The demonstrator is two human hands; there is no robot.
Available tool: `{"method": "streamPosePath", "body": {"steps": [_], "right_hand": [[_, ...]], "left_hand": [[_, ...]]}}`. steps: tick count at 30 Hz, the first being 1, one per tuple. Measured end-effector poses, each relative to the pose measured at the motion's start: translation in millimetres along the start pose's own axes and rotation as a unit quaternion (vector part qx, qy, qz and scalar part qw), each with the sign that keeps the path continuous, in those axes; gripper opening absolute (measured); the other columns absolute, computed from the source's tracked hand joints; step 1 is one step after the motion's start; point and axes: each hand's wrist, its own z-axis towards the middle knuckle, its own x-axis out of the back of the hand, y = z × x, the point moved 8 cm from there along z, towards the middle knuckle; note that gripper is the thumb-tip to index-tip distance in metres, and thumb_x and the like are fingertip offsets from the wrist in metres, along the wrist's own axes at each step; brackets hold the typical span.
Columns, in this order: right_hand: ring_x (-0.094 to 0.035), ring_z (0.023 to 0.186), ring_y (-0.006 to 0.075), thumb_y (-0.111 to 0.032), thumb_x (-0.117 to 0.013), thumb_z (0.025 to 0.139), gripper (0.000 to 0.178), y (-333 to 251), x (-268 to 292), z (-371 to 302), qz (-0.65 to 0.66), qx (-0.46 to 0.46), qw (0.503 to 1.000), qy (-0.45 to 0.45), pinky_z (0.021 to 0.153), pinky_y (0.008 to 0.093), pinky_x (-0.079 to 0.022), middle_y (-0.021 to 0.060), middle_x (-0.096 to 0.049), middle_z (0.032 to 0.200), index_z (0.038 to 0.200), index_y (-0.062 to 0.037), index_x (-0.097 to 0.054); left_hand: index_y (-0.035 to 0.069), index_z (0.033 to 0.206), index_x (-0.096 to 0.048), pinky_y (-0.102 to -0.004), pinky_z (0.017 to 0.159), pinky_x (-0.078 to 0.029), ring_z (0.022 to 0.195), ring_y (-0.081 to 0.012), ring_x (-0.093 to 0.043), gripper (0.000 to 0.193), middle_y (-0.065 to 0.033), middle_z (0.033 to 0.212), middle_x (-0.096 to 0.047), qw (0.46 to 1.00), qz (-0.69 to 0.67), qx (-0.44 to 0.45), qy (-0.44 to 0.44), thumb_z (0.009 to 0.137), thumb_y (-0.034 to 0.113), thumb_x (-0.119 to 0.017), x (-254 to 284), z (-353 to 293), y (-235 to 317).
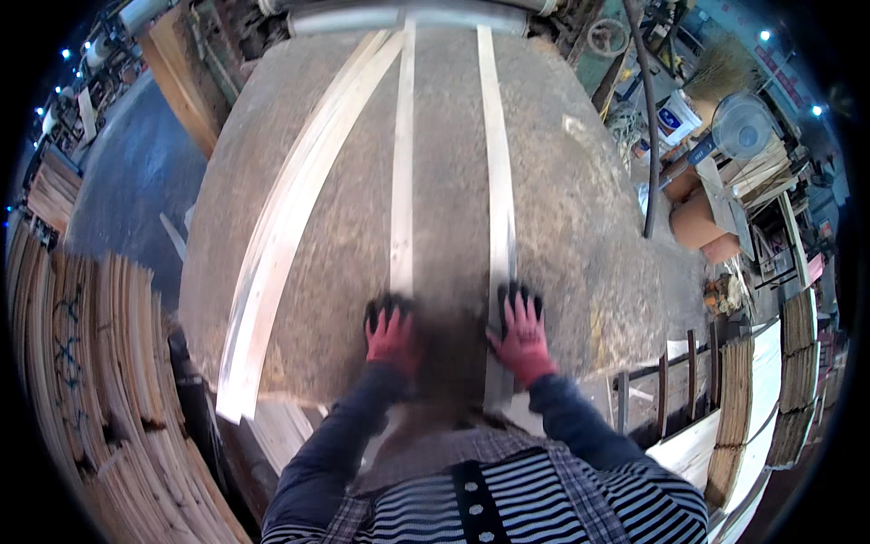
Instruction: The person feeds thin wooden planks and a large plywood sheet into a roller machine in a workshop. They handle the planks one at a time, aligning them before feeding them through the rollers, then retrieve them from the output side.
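Both of my hands wear red gloves with black fingertips. My left hand (391, 335) lies with fingers stretched forward over the near end of the middle wood strip (403, 172). On the near part of the right wood strip (497, 163) rests my right hand (523, 334), palm down and fingers apart. Farther left, two or more pale wood strips (294, 195) overlap and run slantwise up the worn brown table (353, 236). The strips reach toward a metal roller (444, 20) at the far edge. Dark blur between my hands hides detail there.
Bundled wood strips (109, 335) are stacked at the left, and more bundles (732, 408) stand at the lower right. A dark hose (651, 136) hangs over the table's right side. Beyond it are a fan (741, 125), a white bucket (676, 118) and a cardboard box (698, 220).
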Motion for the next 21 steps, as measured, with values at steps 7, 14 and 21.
{"method": "streamPosePath", "body": {"steps": [7, 14, 21], "right_hand": [[-0.025, 0.126, 0.0320, -0.046, -0.051, 0.078, 0.066, 55.9, -19.6, 105.1, 0.105, -0.069, 0.990, -0.071, 0.104, 0.0471, -0.017, 0.0155, -0.028, 0.136, 0.128, -0.0050, -0.037], [-0.028, 0.124, 0.0298, -0.048, -0.048, 0.079, 0.065, 112.4, -29.5, 288.8, 0.014, -0.035, 0.996, 0.086, 0.102, 0.0494, -0.019, 0.0123, -0.032, 0.134, 0.128, -0.0060, -0.036], [-0.023, 0.126, 0.0333, -0.036, -0.053, 0.080, 0.067, 108.3, 52.0, 311.9, 0.072, -0.035, 0.982, 0.173, 0.103, 0.0484, -0.016, 0.0159, -0.027, 0.137, 0.132, -0.0036, -0.027]], "left_hand": [[0.008, 0.129, -0.034, -0.0533, 0.101, -0.014, 0.124, -0.0383, -0.024, 0.072, -0.0155, 0.135, -0.028, 0.998, 0.042, -0.036, -0.034, 0.072, 0.045, -0.057, -2.1, 124.7, 14.7], [0.006, 0.128, -0.035, -0.0510, 0.101, -0.017, 0.121, -0.0350, -0.029, 0.069, -0.0155, 0.131, -0.033, 0.990, 0.067, -0.062, 0.108, 0.071, 0.039, -0.058, 12.6, 281.2, 9.0], [0.002, 0.125, -0.037, -0.0502, 0.102, -0.017, 0.122, -0.0372, -0.028, 0.074, -0.0207, 0.131, -0.032, 0.963, 0.102, 0.067, 0.240, 0.062, 0.029, -0.065, 96.1, 211.6, -114.0]]}}
